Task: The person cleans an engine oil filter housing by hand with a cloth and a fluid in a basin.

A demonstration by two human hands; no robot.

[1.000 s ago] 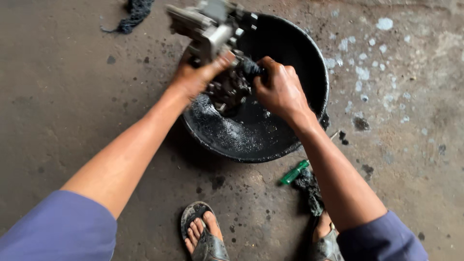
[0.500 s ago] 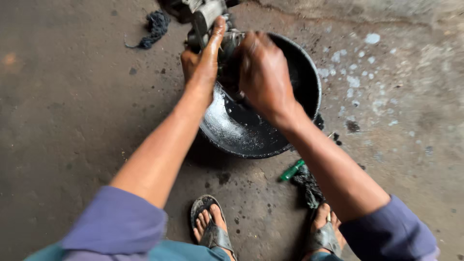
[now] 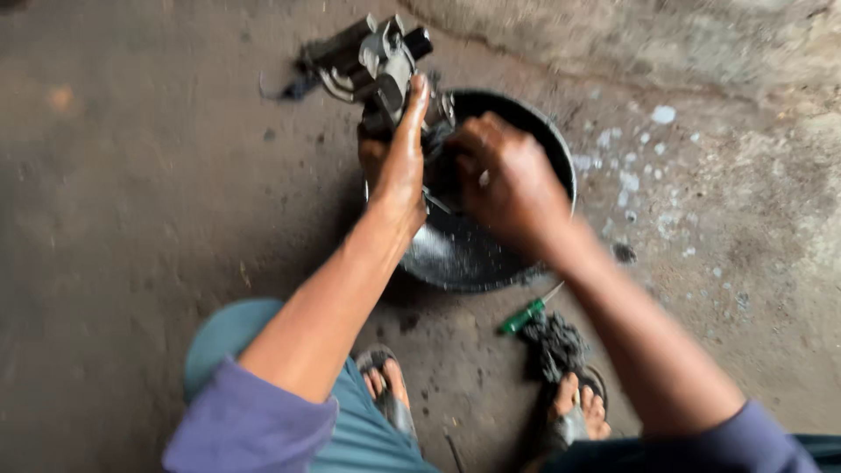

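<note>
While left hand (image 3: 399, 162) clasps metal part (image 3: 381, 57) | right hand (image 3: 504, 180) grip closed, contents unclear | over black basin (image 3: 543, 131)

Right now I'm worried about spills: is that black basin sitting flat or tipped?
Cannot tell for sure. The black basin rests on the concrete floor; the left hand and right hand hide part of its rim, and blur obscures the rest.

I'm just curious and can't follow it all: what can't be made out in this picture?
- Head view: right hand is motion-blurred; its grip inside the black basin cannot be told.
- Metal part: its lower end is hidden behind the left hand.
- Screwdriver tip: too small.
</note>
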